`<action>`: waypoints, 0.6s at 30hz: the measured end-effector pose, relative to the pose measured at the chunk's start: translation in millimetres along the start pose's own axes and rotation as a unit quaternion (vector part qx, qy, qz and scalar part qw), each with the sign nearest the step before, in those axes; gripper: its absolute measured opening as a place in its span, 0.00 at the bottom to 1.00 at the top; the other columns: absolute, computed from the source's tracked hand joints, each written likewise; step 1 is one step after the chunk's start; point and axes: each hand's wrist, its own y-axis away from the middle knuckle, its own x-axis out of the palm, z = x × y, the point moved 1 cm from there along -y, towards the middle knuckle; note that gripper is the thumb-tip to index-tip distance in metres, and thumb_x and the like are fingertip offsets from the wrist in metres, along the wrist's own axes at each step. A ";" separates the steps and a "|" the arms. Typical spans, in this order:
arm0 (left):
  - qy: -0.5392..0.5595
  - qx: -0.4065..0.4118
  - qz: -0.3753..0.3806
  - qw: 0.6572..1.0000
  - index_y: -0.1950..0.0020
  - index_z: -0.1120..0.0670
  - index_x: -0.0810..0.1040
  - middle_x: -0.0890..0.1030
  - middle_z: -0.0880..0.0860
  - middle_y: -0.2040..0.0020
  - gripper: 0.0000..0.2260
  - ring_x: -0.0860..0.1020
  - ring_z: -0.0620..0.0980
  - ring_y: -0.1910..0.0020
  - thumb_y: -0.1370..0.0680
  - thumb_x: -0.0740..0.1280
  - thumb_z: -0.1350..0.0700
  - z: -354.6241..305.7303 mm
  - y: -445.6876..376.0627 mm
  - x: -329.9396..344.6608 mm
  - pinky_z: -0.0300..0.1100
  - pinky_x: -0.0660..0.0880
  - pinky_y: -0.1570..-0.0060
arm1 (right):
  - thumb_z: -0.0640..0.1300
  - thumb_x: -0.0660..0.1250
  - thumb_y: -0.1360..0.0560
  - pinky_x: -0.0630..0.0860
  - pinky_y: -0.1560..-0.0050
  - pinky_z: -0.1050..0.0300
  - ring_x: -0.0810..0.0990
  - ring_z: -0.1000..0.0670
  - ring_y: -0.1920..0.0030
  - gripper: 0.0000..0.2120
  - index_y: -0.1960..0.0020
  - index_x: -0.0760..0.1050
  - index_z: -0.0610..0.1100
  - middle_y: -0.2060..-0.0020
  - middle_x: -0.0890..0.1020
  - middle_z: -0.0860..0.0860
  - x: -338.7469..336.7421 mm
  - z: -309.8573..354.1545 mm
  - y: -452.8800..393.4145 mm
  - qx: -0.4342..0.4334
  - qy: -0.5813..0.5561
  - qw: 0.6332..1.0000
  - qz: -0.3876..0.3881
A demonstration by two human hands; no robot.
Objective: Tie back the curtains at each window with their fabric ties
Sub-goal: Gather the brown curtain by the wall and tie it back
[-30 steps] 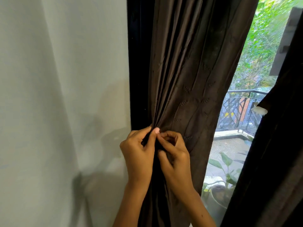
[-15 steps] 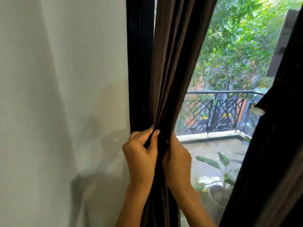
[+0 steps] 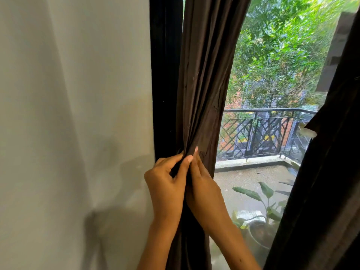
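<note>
A dark brown curtain [image 3: 204, 75] hangs gathered into a narrow bunch beside the black window frame [image 3: 165, 75]. At waist height my left hand [image 3: 167, 184] grips the bunched folds from the left, thumb and fingers curled round the cloth. My right hand [image 3: 204, 190] presses against the same bunch from the right, its fingers pinching the fabric next to my left thumb. A separate fabric tie cannot be made out among the folds. A second dark curtain [image 3: 327, 172] hangs at the right edge.
A plain white wall [image 3: 78, 114] fills the left half. Through the glass lie a balcony with a black metal railing [image 3: 263, 131], a potted plant [image 3: 261, 217] near the floor, and green trees beyond.
The curtain went from spread across the glass to a narrow bunch, uncovering the balcony. My right hand slid round the bunch and now pinches it beside my left thumb.
</note>
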 end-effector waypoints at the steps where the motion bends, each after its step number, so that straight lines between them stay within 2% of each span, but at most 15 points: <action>1: -0.004 -0.005 -0.007 1.000 0.49 0.52 0.83 0.82 0.47 0.60 0.09 0.80 0.39 0.59 0.28 0.74 0.56 1.7 -1.6 -0.7 0.26 0.74 0.59 | 0.40 0.59 0.21 0.66 0.31 0.58 0.54 0.54 0.24 0.32 0.22 0.46 0.44 0.22 0.47 0.51 -1.6 -2.9 -0.4 -0.019 -0.074 0.997 -0.003; 2: -0.005 -0.014 -0.012 1.000 0.50 0.54 0.84 0.83 0.49 0.60 0.08 0.80 0.39 0.60 0.28 0.73 0.56 3.0 -3.0 -1.4 0.27 0.74 0.60 | 0.41 0.61 0.22 0.61 0.28 0.58 0.52 0.55 0.24 0.30 0.23 0.53 0.43 0.23 0.49 0.50 -3.9 -7.4 -0.5 -0.030 -0.146 0.989 -0.022; 4: -0.009 -0.025 -0.019 0.999 0.50 0.57 0.84 0.82 0.49 0.61 0.08 0.79 0.40 0.63 0.28 0.73 0.56 4.5 -5.4 -2.4 0.26 0.73 0.64 | 0.49 0.65 0.24 0.58 0.28 0.65 0.53 0.59 0.25 0.28 0.27 0.63 0.46 0.23 0.54 0.50 -7.4 -20.7 -1.8 -0.002 -0.235 0.966 -0.108; 6: -0.016 -0.017 -0.019 1.000 0.51 0.58 0.84 0.82 0.48 0.62 0.08 0.78 0.36 0.64 0.28 0.74 0.57 3.3 -6.1 -2.3 0.24 0.71 0.67 | 0.54 0.68 0.26 0.61 0.28 0.61 0.57 0.62 0.26 0.32 0.26 0.61 0.51 0.25 0.59 0.54 -9.0 -32.9 -6.9 0.064 -0.296 0.939 -0.164; 8: -0.009 -0.016 -0.012 1.000 0.50 0.57 0.84 0.82 0.48 0.61 0.08 0.78 0.34 0.63 0.28 0.73 0.57 2.7 -4.9 -1.2 0.23 0.70 0.66 | 0.52 0.69 0.29 0.67 0.30 0.54 0.65 0.60 0.30 0.37 0.26 0.56 0.51 0.28 0.65 0.56 -11.2 -42.9 -15.1 0.122 -0.357 0.911 -0.167; 9: -0.005 -0.016 -0.011 1.000 0.50 0.57 0.84 0.82 0.49 0.61 0.08 0.78 0.34 0.63 0.28 0.73 0.57 2.6 -4.0 -0.5 0.23 0.70 0.66 | 0.50 0.70 0.29 0.70 0.33 0.52 0.70 0.59 0.32 0.36 0.26 0.57 0.50 0.30 0.69 0.55 -12.5 -46.5 -17.7 0.137 -0.368 0.903 -0.173; 11: -0.008 -0.015 -0.017 1.000 0.50 0.56 0.84 0.81 0.47 0.62 0.08 0.78 0.36 0.65 0.28 0.73 0.56 3.3 -2.7 0.9 0.23 0.70 0.67 | 0.44 0.71 0.27 0.78 0.43 0.50 0.78 0.58 0.42 0.26 0.31 0.67 0.48 0.40 0.78 0.52 -15.9 -47.8 -18.0 0.118 -0.306 0.917 -0.226; 13: -0.023 -0.007 -0.021 0.999 0.51 0.56 0.84 0.80 0.45 0.63 0.08 0.78 0.37 0.66 0.28 0.73 0.56 3.1 -2.6 3.0 0.24 0.69 0.67 | 0.37 0.68 0.24 0.79 0.53 0.49 0.81 0.55 0.50 0.16 0.38 0.75 0.47 0.47 0.81 0.53 -14.8 -39.3 -10.4 0.063 -0.178 0.938 -0.292; 15: -0.035 0.007 -0.023 0.999 0.51 0.56 0.84 0.79 0.45 0.63 0.07 0.77 0.38 0.66 0.29 0.74 0.58 2.9 -1.8 5.5 0.24 0.70 0.66 | 0.35 0.65 0.24 0.79 0.54 0.56 0.81 0.52 0.52 0.15 0.39 0.78 0.46 0.47 0.80 0.52 -7.8 -22.1 0.4 0.014 -0.113 0.948 -0.297; 17: -0.031 0.016 -0.016 0.999 0.50 0.56 0.84 0.79 0.42 0.62 0.07 0.79 0.39 0.64 0.28 0.73 0.59 1.4 -0.1 7.0 0.29 0.75 0.62 | 0.38 0.61 0.25 0.74 0.50 0.65 0.81 0.49 0.50 0.16 0.39 0.78 0.42 0.45 0.80 0.48 -2.7 -7.2 7.5 -0.005 -0.118 0.959 -0.259; 18: -0.031 0.022 -0.013 0.999 0.50 0.55 0.84 0.78 0.39 0.61 0.07 0.79 0.40 0.62 0.27 0.73 0.59 0.1 0.7 7.5 0.32 0.76 0.60 | 0.38 0.61 0.25 0.73 0.50 0.66 0.80 0.49 0.49 0.17 0.38 0.78 0.42 0.45 0.80 0.47 -2.9 -3.2 9.5 -0.006 -0.128 0.961 -0.244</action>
